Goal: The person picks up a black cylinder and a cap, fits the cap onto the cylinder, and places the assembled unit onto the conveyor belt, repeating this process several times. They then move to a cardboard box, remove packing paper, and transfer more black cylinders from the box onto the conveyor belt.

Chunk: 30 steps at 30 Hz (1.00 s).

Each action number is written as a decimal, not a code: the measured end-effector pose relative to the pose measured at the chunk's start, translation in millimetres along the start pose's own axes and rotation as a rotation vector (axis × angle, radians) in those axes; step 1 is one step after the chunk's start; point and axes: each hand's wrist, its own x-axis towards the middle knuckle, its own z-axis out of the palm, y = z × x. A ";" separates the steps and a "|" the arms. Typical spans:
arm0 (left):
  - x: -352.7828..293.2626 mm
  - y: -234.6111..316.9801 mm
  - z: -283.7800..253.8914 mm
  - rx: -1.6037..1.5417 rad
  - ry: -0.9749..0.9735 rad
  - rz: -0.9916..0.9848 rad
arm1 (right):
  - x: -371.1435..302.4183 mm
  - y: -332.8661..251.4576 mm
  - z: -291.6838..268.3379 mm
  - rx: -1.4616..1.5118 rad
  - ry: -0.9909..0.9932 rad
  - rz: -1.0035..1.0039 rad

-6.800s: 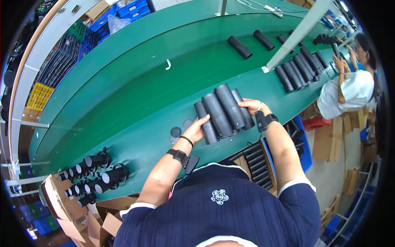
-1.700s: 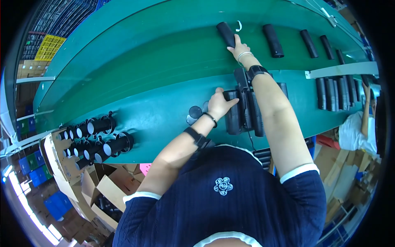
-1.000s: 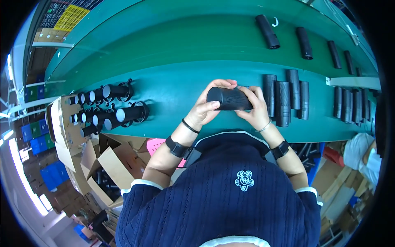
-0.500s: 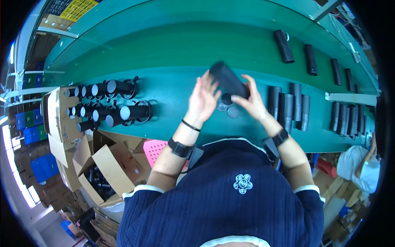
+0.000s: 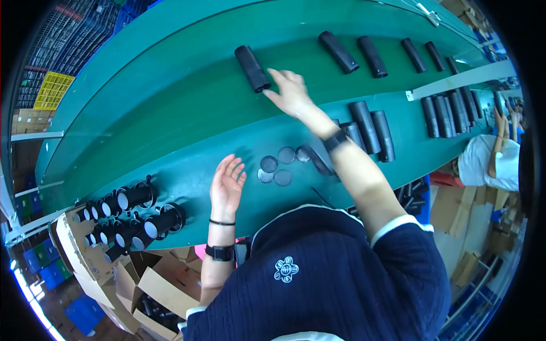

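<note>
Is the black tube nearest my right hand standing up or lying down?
Lying down: the black tube stretches along the green surface, its long side in view and one end beside the right hand.

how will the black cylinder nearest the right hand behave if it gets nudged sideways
The black cylinder would probably roll, given its round sides. It seems unlikely to tip, since it already lies lengthwise on the green work surface. Its straight, undented outline suggests it is stiff.
</note>
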 end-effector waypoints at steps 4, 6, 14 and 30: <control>21.0 -19.4 31.7 0.065 -0.106 -0.106 | -132.9 18.2 -94.2 -0.225 0.053 0.272; 32.7 -33.4 54.3 0.173 -0.227 -0.229 | -186.3 47.8 -98.1 -0.286 -0.066 0.411; 13.0 -77.8 126.6 0.783 -0.778 0.295 | -219.1 26.6 -97.4 0.796 -0.128 0.159; -79.7 -12.4 25.4 1.443 -0.271 0.738 | -189.4 -63.9 -1.2 1.828 -0.822 0.120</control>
